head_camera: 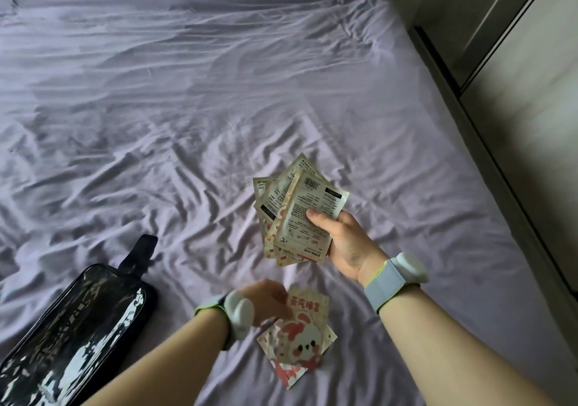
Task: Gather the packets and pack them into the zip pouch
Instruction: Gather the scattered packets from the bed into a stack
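My right hand (347, 243) holds a fanned stack of cream packets (297, 214) above the bed, printed backs up with a barcode showing. Lower down, my left hand (269, 302) grips the top edge of a cream and red packet with a cartoon dog (305, 333). Under it lie a few more red and white packets (289, 374) on the sheet. The black zip pouch (72, 330) with a clear glossy front lies at the lower left, its strap pointing up. Whether its zip is open cannot be seen.
The lilac bed sheet (194, 99) is wrinkled and covers most of the view. The bed's right edge runs diagonally beside a grey wardrobe (513, 70). Both wrists wear pale bands with white pods.
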